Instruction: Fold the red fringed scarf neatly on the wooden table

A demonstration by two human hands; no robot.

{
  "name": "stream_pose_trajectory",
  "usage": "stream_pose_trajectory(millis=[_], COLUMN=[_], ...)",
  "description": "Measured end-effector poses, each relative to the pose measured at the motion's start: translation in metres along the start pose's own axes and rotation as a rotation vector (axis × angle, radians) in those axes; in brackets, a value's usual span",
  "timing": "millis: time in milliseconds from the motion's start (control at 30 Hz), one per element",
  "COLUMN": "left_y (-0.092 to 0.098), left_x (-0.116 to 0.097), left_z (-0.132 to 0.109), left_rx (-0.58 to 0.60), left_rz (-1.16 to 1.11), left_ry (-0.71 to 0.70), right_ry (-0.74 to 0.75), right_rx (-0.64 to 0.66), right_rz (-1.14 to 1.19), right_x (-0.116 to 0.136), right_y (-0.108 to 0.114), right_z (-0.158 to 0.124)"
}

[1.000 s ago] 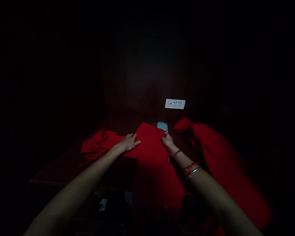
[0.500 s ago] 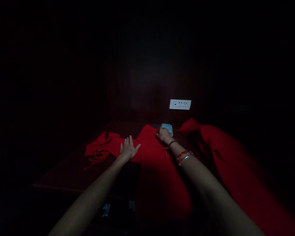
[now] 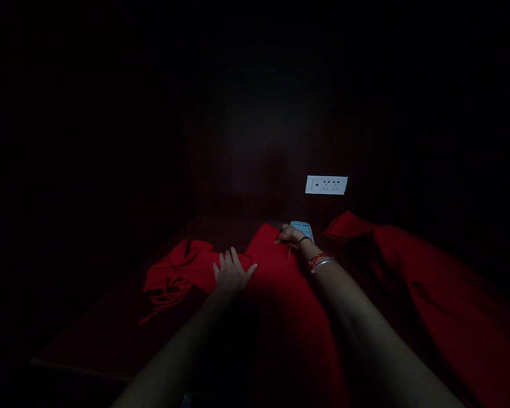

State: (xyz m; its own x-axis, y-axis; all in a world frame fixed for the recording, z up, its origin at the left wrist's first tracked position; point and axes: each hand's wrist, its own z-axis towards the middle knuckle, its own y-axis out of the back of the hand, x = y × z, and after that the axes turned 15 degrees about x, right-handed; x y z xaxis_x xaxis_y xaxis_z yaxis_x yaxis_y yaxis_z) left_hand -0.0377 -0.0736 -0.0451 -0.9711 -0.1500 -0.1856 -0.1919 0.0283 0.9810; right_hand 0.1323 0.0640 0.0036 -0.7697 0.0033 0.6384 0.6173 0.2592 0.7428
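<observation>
A red fringed scarf (image 3: 280, 283) lies across a dark wooden table (image 3: 110, 334) in a dim room, folded, with one end bunched at the left (image 3: 174, 277). My left hand (image 3: 232, 275) rests flat on the scarf, fingers spread. My right hand (image 3: 289, 233) presses the far edge of the scarf's fold, fingers curled down beside a white phone (image 3: 302, 228). Bracelets ring my right wrist.
A white wall socket (image 3: 326, 185) sits on the dark back wall above the phone. More red cloth (image 3: 429, 294) is draped at the right. The table's near edge runs along the lower left. The surroundings are too dark to make out.
My right hand has slid further along the scarf's far edge toward the phone. My left hand stays flat on the cloth. The view has moved closer to the table.
</observation>
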Motion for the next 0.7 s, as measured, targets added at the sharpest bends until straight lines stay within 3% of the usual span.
stream_pose_trajectory(millis=[167,333,467,567,700], left_y=[0.002,-0.001,-0.004,-0.001,0.007], left_x=[-0.002,-0.001,0.005,0.011,0.018], left_z=[-0.003,-0.007,-0.008,-0.007,-0.004], left_rx=[-0.045,0.103,0.155,0.201,0.285], left_rz=[-0.017,0.041,0.070,0.071,0.080], left_ry=[0.019,-0.017,-0.052,-0.056,-0.081], right_ry=[0.044,0.021,0.028,0.161,0.328], right_rx=[-0.069,-0.208,-0.307,-0.380,-0.235], right_rz=[0.011,-0.062,-0.202,-0.466,-0.613], right_x=[-0.002,-0.003,0.000,0.006,0.005], right_y=[0.018,0.025,0.003,-0.017,-0.039], right_z=[0.001,0.000,-0.008,-0.026,-0.073])
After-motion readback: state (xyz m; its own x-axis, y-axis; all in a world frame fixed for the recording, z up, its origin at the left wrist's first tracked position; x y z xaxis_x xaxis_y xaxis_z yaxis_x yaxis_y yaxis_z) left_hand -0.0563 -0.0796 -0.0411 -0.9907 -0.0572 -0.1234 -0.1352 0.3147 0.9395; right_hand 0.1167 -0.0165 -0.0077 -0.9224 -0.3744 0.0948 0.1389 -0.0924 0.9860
